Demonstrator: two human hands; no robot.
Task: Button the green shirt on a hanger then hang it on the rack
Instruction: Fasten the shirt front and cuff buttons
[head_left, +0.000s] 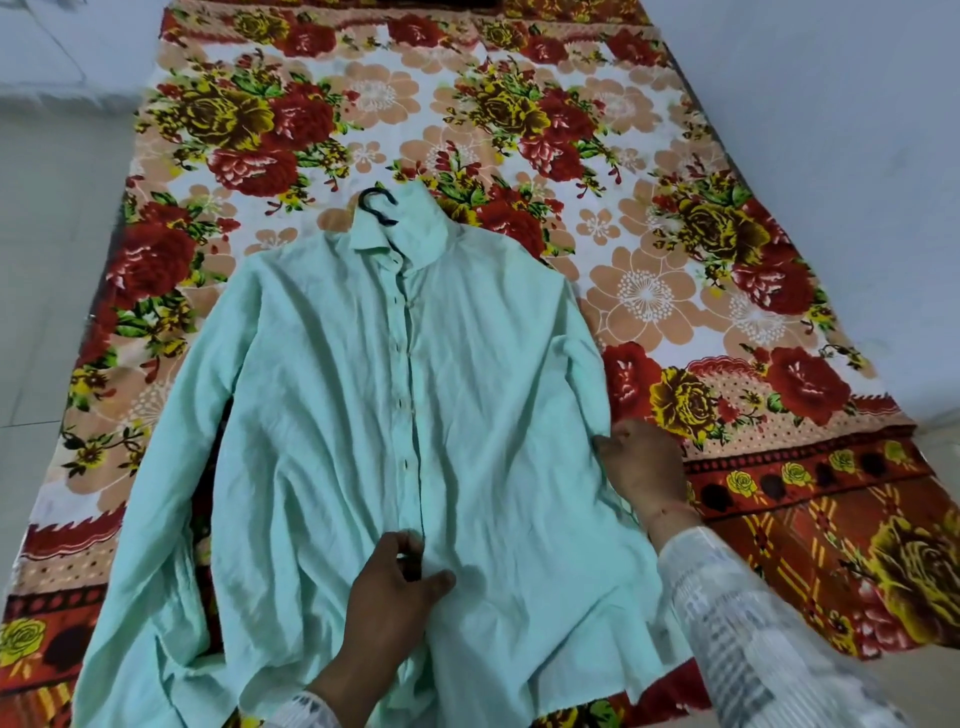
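Note:
The light green shirt (322, 415) lies flat, front side up, on a floral sheet, its collar pointing away from me. A black hanger hook (378, 207) sticks out of the collar; the rest of the hanger is hidden inside the shirt. The placket runs down the middle with several small buttons. My left hand (387, 587) pinches the placket near the shirt's lower end. My right hand (641, 462) grips the shirt's right edge by the sleeve. Both sleeves lie spread to the sides.
The floral sheet (675, 291) in red, yellow and peach covers a low mattress on a pale tiled floor (47, 260). A pale wall (857, 130) runs along the right side. No rack is in view.

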